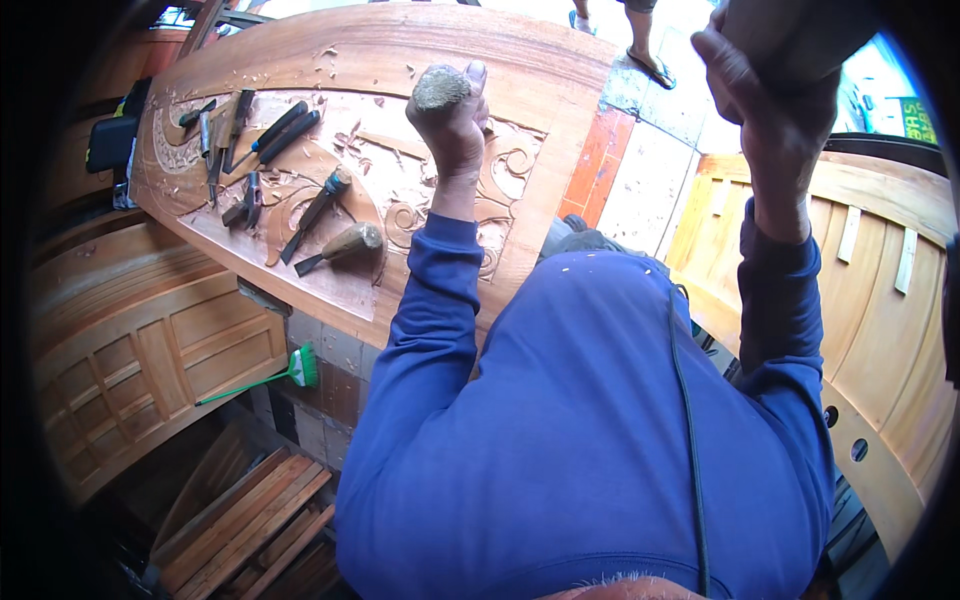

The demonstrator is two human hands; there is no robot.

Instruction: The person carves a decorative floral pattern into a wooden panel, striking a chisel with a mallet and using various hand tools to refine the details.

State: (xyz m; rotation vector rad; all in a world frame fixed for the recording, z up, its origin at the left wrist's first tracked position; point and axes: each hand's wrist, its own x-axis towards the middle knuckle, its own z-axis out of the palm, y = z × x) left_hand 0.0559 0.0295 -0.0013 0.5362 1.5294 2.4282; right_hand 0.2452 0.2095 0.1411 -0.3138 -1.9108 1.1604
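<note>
My left hand (460,150) is closed round a chisel, fist upright over the carved door panel (400,35). Only the worn, rounded end of the chisel's wooden handle (441,90) shows; the blade is hidden beneath the fist. Raised high at the upper right, my right hand (775,130) grips a thick, dark mallet (800,35), partly cut off by the picture's edge. Scroll carvings (510,165) and pale shavings lie around my left hand. To its left, a wooden-handled chisel (358,240) rests on the panel beside another chisel (318,212).
Black-handled tools (285,135) and a small hammer (247,200) lie farther left on the panel. Panelled doors stand at the left (170,350) and right (880,290). A green broom (302,366) is below the panel. Another person's foot (650,65) shows beyond.
</note>
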